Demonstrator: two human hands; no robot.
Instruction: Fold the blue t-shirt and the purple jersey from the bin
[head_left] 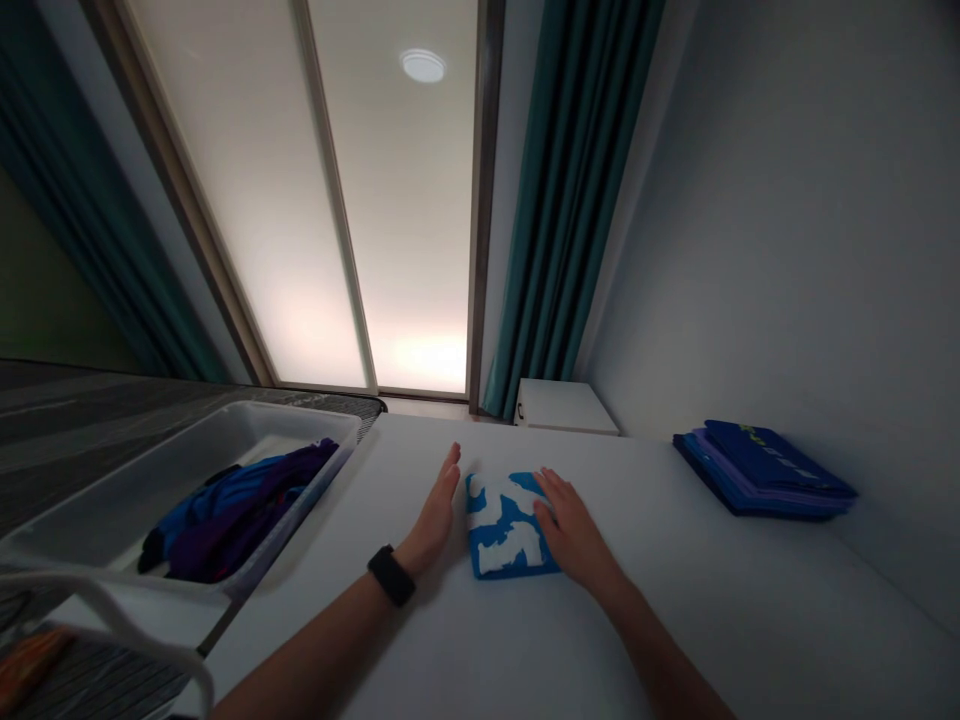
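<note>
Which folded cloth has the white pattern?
The blue-and-white one under the right hand's fingers. The folded stack by the wall is dark blue and purple, with no white.

Head-worn view, forward and down onto left hand (433, 512) and right hand (574, 530)
</note>
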